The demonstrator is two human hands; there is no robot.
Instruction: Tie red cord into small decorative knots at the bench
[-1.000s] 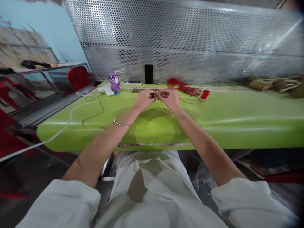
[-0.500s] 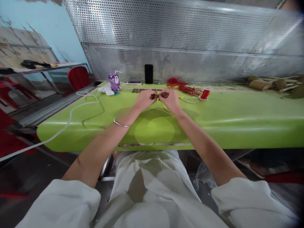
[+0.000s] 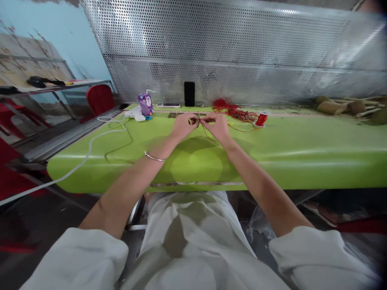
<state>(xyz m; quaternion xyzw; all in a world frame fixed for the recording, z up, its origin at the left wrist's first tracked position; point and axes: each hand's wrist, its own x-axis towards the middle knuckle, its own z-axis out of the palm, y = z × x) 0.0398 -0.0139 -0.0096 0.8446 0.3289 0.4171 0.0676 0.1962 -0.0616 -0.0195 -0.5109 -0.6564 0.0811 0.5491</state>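
Note:
My left hand [image 3: 185, 124] and my right hand [image 3: 217, 125] meet fingertip to fingertip above the green table [image 3: 290, 141]. Both are closed in a pinch on a thin red cord [image 3: 208, 136], whose loose part loops down below my right fingers. The exact spot where they grip it is small and partly covered by the fingertips. To the right of my right hand lies a tangle of red cords [image 3: 238, 113], some with brownish pieces among them. A spool of red thread [image 3: 261, 119] stands upright beside that tangle, with a strand running from it toward my hands.
A purple drink carton [image 3: 146, 104], white earbuds case [image 3: 137, 114] and a white cable [image 3: 90, 145] are at the left. One phone [image 3: 189, 94] leans on the perforated metal panel [image 3: 242, 52]; another phone [image 3: 168, 105] lies flat. Wooden mallet-like pieces [image 3: 332, 106] are piled far right.
My fingers have shifted slightly at the pinch, and the gap inside each hand's curl looks a little wider. The arms and the things on the table stay where they were.

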